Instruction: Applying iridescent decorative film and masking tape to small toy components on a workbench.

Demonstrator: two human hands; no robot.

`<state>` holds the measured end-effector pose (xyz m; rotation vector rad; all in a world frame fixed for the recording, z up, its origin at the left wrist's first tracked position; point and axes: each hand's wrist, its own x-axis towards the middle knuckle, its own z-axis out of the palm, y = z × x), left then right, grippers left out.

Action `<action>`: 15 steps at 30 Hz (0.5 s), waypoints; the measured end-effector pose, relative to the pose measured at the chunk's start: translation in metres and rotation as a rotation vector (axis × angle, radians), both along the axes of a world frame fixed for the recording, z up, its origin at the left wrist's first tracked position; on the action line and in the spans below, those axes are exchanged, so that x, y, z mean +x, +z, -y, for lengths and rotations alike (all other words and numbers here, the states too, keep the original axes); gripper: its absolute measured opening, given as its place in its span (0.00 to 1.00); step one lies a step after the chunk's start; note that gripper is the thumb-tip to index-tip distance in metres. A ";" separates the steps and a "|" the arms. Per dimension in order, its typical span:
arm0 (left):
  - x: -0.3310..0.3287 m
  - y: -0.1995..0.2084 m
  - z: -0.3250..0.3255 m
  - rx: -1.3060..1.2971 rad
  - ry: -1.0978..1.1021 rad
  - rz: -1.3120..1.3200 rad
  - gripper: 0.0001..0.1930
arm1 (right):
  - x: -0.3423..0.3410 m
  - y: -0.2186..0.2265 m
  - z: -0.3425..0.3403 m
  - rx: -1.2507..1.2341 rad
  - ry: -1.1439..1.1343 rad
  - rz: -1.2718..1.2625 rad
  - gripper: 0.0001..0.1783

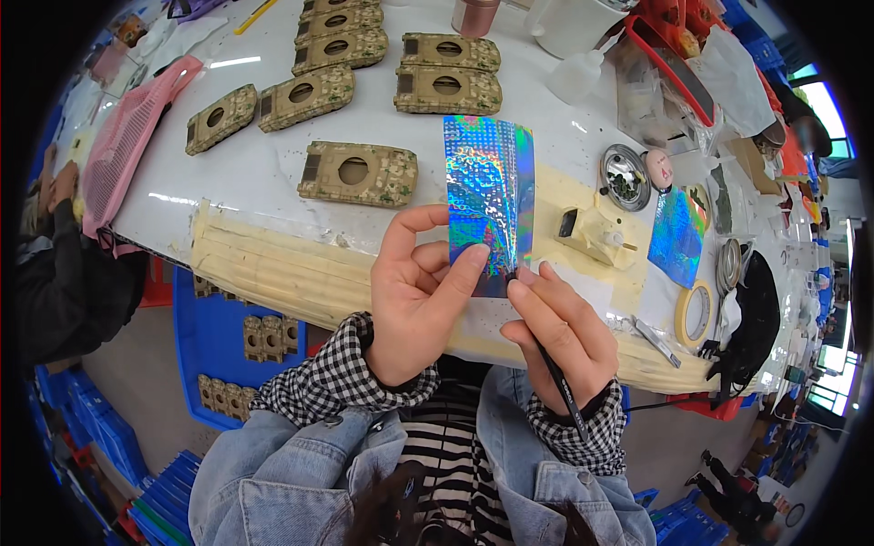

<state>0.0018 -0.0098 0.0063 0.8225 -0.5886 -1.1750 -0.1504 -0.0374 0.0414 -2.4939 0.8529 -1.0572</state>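
Observation:
My left hand (411,296) pinches a shiny blue holographic sticker sheet (482,182), upright over the table's front edge, its thumb across the lower part. In my right hand (572,332) is a slim black-handled tool (558,382), held like a pen. Its tip meets the sheet's lower right edge, where my fingers hide it; I cannot tell if it is a brush or a blade. Left of the sheet lies a camouflage-painted model tank hull (382,171) with a round hole. On the right, a model part wrapped in masking tape (596,235) sits on a taped patch.
More camouflage hulls (446,89) stand behind. To the right are a round metal tin (626,177), another holographic sheet (675,241), a masking tape roll (695,314) and a craft knife (657,341). A pink mesh basket (137,146) and another person's hand (64,182) are left. A blue tray (196,364) sits below.

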 end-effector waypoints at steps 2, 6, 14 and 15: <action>0.000 0.000 0.000 0.012 0.000 0.013 0.19 | 0.000 0.000 0.000 0.002 0.000 0.000 0.20; -0.001 -0.001 0.000 0.006 0.000 0.005 0.19 | 0.001 0.000 0.000 0.012 -0.007 0.005 0.20; -0.002 0.001 -0.003 0.028 -0.001 0.028 0.19 | 0.004 0.006 -0.002 0.116 -0.035 0.034 0.18; -0.003 0.001 -0.003 0.020 0.004 0.028 0.19 | 0.004 0.008 -0.003 0.111 -0.035 0.014 0.19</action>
